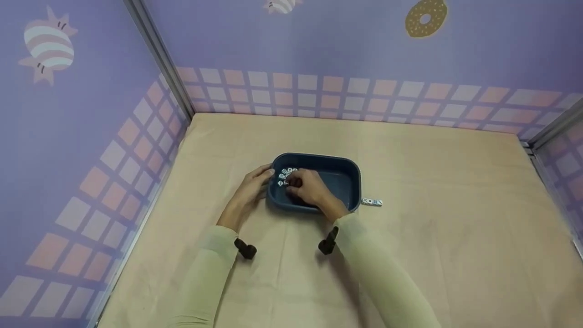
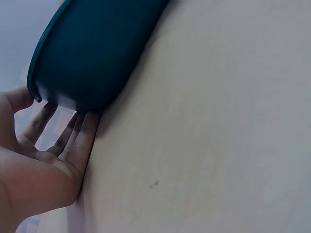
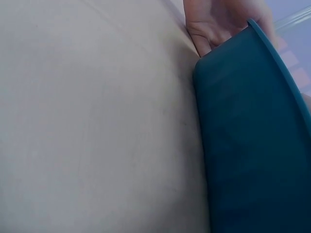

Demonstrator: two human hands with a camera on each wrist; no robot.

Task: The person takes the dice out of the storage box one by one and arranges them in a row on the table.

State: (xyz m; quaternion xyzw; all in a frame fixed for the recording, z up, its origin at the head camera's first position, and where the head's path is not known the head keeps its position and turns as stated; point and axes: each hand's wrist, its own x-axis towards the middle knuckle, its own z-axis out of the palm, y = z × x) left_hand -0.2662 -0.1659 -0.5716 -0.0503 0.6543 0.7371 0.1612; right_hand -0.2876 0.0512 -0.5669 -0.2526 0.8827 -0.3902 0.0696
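Note:
A dark blue rectangular tray [image 1: 337, 182] sits on the cloth in the head view, with several small white dice [image 1: 283, 175] gathered at its left end. My left hand [image 1: 249, 187] holds that end, thumb at the rim and fingers against the outer wall; the left wrist view shows this grip on the tray [image 2: 92, 53] too. Inside the tray, my right hand [image 1: 309, 186] has its fingers bent down among the dice, with one die [image 1: 286, 183] between thumb and index fingertips. The right wrist view shows only the tray's outer wall [image 3: 248, 131] and part of the left hand [image 3: 214, 24].
A short row of white dice [image 1: 372, 202] lies on the beige cloth [image 1: 432, 218] just right of the tray. Purple panels [image 1: 319, 41] with a pink-and-white check border stand behind and to the left. Each wrist carries a small black camera mount [image 1: 246, 249].

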